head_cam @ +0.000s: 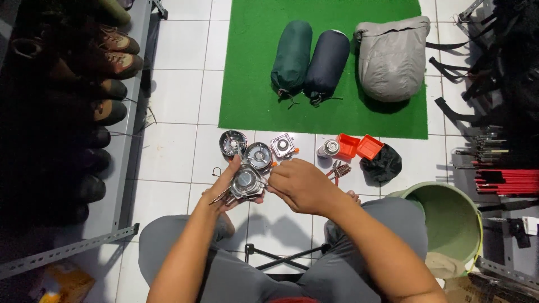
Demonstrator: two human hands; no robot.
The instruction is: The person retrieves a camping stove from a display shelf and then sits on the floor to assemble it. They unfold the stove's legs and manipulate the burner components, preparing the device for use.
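So there's a small metal camp stove burner [245,183] held up over the white tile floor [174,95], right in front of the person's knees. The left hand [227,188] cradles it from underneath, fingers curled around the body, with one of the folding legs poking out down-left past the palm. The right hand [300,185] is on the burner's right edge, fingertips pinched in narrow against it, so both hands have hold of the same stove.

Just beyond it on the floor are three more stove pieces in a loose row: a round shiny one [232,142] on the left, another round burner [259,154] nearly touching the held one, and a squarer one with an orange knob [283,145]. To the right of those sits a small silver gas canister [329,148], then two open orange plastic cases [358,147] side by side, and a black drawstring pouch [382,164] just beside them. Something reddish with metal prongs [338,170] lies near the right hand, can't tell exactly what it is.

Farther back is a green mat [252,67] with three stuffed sacks: dark green [292,56], navy [327,62] and a bigger grey one [391,59]. A pale green bucket [449,216] stands by the right knee. On the left is a metal shelf [126,140] of boots and shoes [115,53].
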